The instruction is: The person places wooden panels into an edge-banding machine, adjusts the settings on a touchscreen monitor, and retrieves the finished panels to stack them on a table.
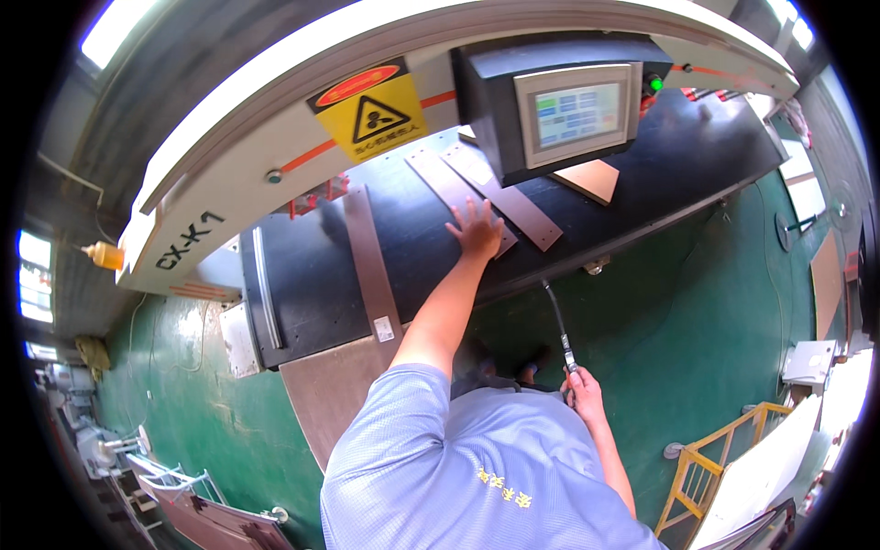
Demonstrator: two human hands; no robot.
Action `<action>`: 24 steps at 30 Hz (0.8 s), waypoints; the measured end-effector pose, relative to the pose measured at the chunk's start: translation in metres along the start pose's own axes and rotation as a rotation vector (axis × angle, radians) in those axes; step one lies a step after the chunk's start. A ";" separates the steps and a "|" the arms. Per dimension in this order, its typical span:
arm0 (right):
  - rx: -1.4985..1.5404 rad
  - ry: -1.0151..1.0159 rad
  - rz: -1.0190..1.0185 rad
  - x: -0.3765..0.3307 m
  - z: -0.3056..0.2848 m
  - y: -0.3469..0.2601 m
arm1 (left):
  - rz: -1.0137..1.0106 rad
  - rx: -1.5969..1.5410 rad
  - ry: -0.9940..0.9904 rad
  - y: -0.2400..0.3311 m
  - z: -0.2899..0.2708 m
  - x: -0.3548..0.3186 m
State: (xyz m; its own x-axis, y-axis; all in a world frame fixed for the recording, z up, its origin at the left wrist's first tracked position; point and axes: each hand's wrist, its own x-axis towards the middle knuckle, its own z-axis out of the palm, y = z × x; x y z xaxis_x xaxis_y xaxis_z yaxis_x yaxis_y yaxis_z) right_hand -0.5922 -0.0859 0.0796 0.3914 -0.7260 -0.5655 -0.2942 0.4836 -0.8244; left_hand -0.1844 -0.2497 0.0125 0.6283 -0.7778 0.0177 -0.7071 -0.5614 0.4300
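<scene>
My left hand point(477, 229) lies flat with fingers spread on a long thin brown board point(449, 188) that rests on the black conveyor belt point(302, 284) of a white machine. A second like board point(513, 203) lies just to its right, and another long brown strip point(367, 257) lies to the left along the belt. My right hand point(585, 390) hangs low at my side, fingers closed round a slim black tool with a metal end point(557, 321) that points up toward the belt's edge.
A dark control box with a touch screen point(573, 110) and a green lamp point(654, 84) hangs over the belt. A yellow warning sign point(380, 117) sits on the white arch. Green floor point(697, 312), a yellow railing point(706, 467) and leaning boards point(761, 477) at right.
</scene>
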 end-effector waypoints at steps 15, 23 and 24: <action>0.180 0.112 0.029 -0.006 -0.053 0.008 | -0.577 -0.246 0.461 0.034 0.026 0.048; 0.250 0.242 0.057 0.012 -0.086 -0.008 | -0.710 -0.138 -0.001 0.154 0.042 0.076; 0.226 0.249 0.055 0.010 -0.089 -0.010 | -0.740 -0.059 0.005 0.159 0.045 0.079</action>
State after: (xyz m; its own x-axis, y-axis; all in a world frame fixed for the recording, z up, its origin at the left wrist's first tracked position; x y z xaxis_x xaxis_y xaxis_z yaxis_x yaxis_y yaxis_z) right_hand -0.6629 -0.1418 0.0842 0.1467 -0.7795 -0.6090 -0.0974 0.6013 -0.7931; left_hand -0.2619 -0.4138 0.0415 0.9352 -0.2009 -0.2917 -0.0798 -0.9220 0.3789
